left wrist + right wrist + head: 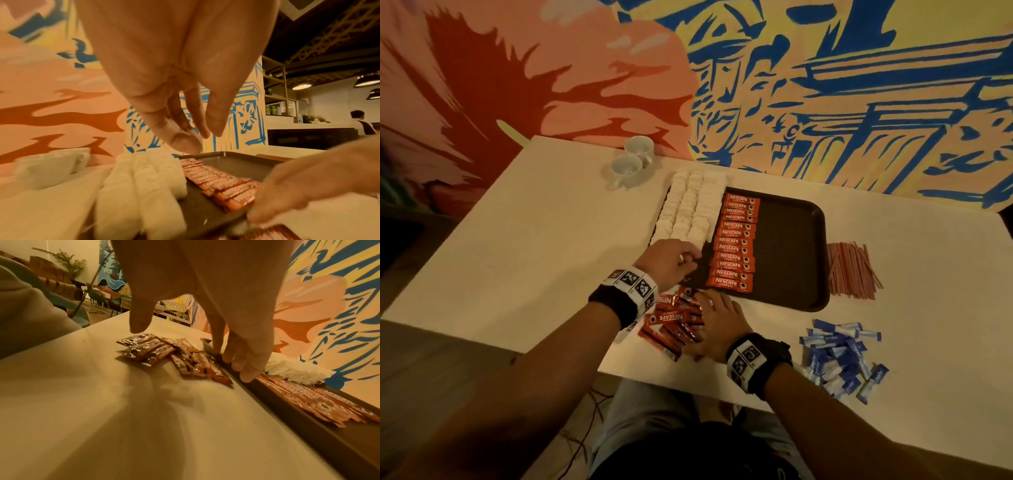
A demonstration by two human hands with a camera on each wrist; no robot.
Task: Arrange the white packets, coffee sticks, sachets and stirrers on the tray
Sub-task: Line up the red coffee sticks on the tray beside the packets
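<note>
A dark brown tray (794, 246) holds three rows of white packets (685, 205) along its left side. Beside them lies a neat column of red coffee sticks (736, 240). More red sticks lie in a loose pile (671, 322) on the table at the tray's near edge. My left hand (688, 262) hovers over the tray's near-left corner; in the left wrist view its fingers (216, 128) hang loosely and hold nothing I can see. My right hand (698, 318) is spread over the loose pile (156, 350), fingertips (246, 374) at the tray's rim, thumb above the sticks.
A bundle of pinkish stirrers (852, 270) lies on the table right of the tray. Blue sachets (839, 359) are heaped at the near right. Two white cups (633, 161) stand at the back left by the painted wall. The tray's right half (791, 222) is bare.
</note>
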